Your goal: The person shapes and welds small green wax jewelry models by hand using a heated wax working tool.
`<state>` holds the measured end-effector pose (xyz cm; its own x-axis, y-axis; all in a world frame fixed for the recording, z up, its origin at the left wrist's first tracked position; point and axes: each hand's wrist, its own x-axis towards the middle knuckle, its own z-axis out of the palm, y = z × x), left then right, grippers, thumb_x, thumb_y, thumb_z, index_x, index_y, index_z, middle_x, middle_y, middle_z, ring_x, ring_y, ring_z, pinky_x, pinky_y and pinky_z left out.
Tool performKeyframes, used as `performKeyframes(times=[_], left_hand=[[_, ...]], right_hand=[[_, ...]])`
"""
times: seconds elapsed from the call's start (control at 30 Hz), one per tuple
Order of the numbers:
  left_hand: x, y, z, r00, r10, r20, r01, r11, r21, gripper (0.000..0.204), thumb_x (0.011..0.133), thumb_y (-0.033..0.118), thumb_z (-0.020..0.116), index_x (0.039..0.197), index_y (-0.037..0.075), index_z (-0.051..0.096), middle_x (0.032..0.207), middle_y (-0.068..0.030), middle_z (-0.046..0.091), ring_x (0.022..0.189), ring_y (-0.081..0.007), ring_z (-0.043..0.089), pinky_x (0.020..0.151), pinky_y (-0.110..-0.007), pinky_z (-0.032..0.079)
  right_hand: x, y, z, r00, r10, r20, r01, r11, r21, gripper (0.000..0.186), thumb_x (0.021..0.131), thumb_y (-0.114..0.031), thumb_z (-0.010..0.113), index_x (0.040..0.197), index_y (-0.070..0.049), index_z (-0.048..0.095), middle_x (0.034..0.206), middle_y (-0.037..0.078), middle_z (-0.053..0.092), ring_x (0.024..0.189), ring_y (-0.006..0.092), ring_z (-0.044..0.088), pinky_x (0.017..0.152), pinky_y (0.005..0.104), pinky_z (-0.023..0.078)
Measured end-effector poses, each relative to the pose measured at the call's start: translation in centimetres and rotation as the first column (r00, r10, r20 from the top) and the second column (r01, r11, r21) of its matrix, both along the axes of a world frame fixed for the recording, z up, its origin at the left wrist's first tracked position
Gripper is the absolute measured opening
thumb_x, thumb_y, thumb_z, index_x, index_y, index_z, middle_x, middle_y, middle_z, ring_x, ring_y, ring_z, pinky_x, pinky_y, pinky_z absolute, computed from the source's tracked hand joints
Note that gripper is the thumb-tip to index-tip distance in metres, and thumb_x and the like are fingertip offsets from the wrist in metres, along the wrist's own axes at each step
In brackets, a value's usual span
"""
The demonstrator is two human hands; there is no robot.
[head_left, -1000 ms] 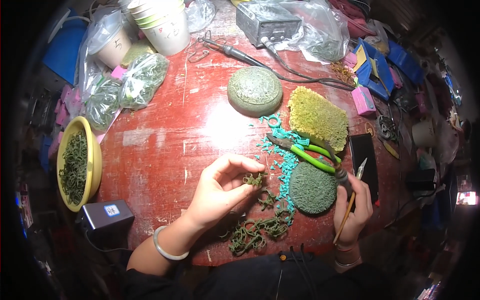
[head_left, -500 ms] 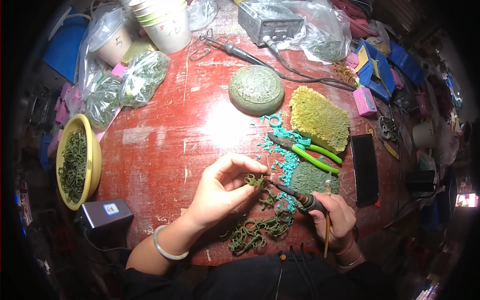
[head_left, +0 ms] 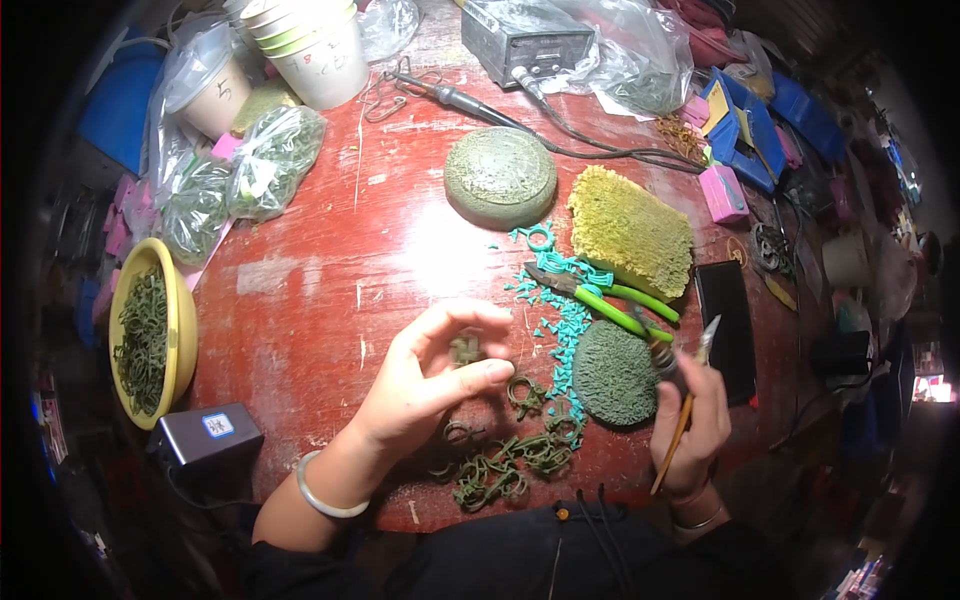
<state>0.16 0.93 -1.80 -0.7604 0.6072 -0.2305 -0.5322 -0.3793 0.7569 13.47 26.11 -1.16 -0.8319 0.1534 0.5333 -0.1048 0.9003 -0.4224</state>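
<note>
My left hand (head_left: 405,380) is curled around a small olive-green piece (head_left: 464,348), with thumb and index fingertips apart. My right hand (head_left: 690,435) grips a dark-handled tool (head_left: 661,357) and a thin wooden-handled brush (head_left: 676,438) over the right side of a round dark-green textured pad (head_left: 610,385). Green pliers (head_left: 622,318) lie above that pad, by scattered turquoise bits (head_left: 565,340). Several dark-green ring pieces (head_left: 510,465) lie below my left hand.
Yellow bowl of green pieces (head_left: 182,355) and grey box (head_left: 230,440) at left. Bagged pieces (head_left: 268,165) and cups (head_left: 318,70) at back left; grey power unit (head_left: 520,40) with cabled tool at back. Pale round block (head_left: 500,175), yellow sponge (head_left: 630,225), black phone (head_left: 725,300) and blue bins (head_left: 750,130) toward right.
Since half a second ago, my right hand has drawn the tool up and right, away from the green piece. My left hand has shifted slightly left, its fingertips parting a little.
</note>
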Motion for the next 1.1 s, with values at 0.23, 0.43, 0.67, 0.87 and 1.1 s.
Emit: performKeyframes(times=[0.23, 0.43, 0.67, 0.87, 1.1], left_hand=[[0.3, 0.8, 0.1, 0.56, -0.427, -0.71, -0.068, 0.83, -0.553, 0.036, 0.082, 0.009, 0.085, 0.116, 0.006, 0.072, 0.113, -0.006, 0.059, 0.082, -0.0129, 0.06, 0.071, -0.026, 0.052], [0.2, 0.3, 0.3, 0.658, -0.421, -0.624, 0.011, 0.834, -0.552, 0.028, 0.085, 0.005, 0.082, 0.11, 0.003, 0.067, 0.097, -0.0029, 0.062, 0.078, -0.0088, 0.06, 0.067, -0.025, 0.051], [0.2, 0.4, -0.1, 0.885, -0.193, -0.423, 0.025, 0.928, -0.371, 0.024, 0.09, -0.004, 0.073, 0.112, 0.002, 0.064, 0.101, -0.0012, 0.064, 0.087, -0.0072, 0.06, 0.08, -0.024, 0.049], [0.1, 0.0, 0.0, 0.864, -0.256, -0.434, 0.071, 0.915, -0.397, 0.029, 0.092, -0.005, 0.069, 0.12, -0.001, 0.061, 0.111, -0.006, 0.063, 0.096, -0.0108, 0.063, 0.088, -0.027, 0.052], [0.3, 0.2, -1.0, 0.899, -0.177, -0.401, 0.07, 0.961, -0.268, 0.03, 0.09, -0.009, 0.068, 0.118, -0.001, 0.061, 0.115, -0.0065, 0.062, 0.11, -0.0149, 0.061, 0.097, -0.031, 0.052]], right_hand=[[-0.3, 1.1, 0.3, 0.979, -0.159, 0.129, 0.159, 0.987, 0.007, 0.037, 0.095, 0.006, 0.061, 0.132, 0.006, 0.058, 0.11, 0.023, 0.062, 0.097, 0.0399, 0.065, 0.082, 0.0419, 0.053], [-0.4, 1.2, -0.3, 0.981, -0.149, 0.121, 0.152, 0.988, -0.014, 0.038, 0.094, 0.007, 0.061, 0.132, 0.006, 0.058, 0.11, 0.023, 0.062, 0.096, 0.0404, 0.065, 0.082, 0.0421, 0.053], [0.1, 0.6, 0.4, 0.989, -0.147, 0.01, 0.147, 0.986, -0.08, 0.032, 0.093, 0.003, 0.067, 0.125, 0.005, 0.064, 0.104, 0.02, 0.065, 0.088, 0.0334, 0.068, 0.077, 0.0376, 0.055], [0.4, 0.0, 0.9, 0.961, 0.269, 0.07, -0.258, 0.957, -0.133, 0.035, 0.09, -0.014, 0.079, 0.119, 0.001, 0.069, 0.092, 0.015, 0.069, 0.073, 0.0276, 0.069, 0.063, 0.0338, 0.056], [0.4, 0.1, 0.5, 0.954, 0.28, 0.106, -0.266, 0.955, -0.131, 0.037, 0.088, -0.016, 0.081, 0.119, 0.002, 0.069, 0.093, 0.015, 0.07, 0.074, 0.0276, 0.07, 0.063, 0.0335, 0.057]])
